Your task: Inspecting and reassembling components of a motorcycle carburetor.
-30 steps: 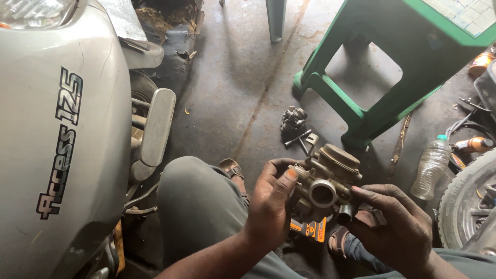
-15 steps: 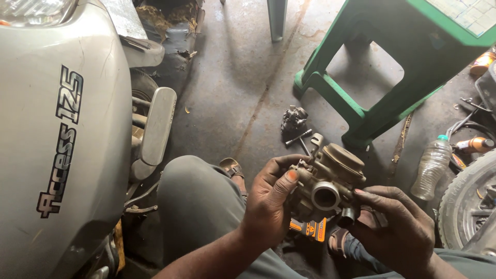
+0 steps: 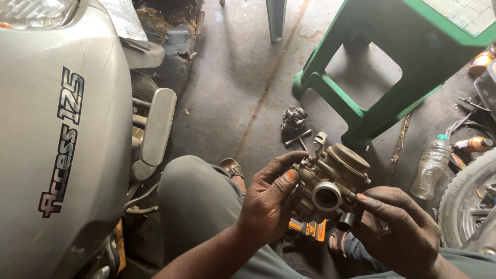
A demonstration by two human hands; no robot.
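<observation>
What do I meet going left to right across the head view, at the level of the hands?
Grey scooter body panel → raised knee in grey trousers → left hand → carburetor → right hand → clear plastic bottle → tyre.

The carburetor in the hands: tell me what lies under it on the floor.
Below the carburetor, an orange and black tool shows between the left hand and right hand, lying on the concrete floor. Most of it is covered, so its kind is unclear.
</observation>
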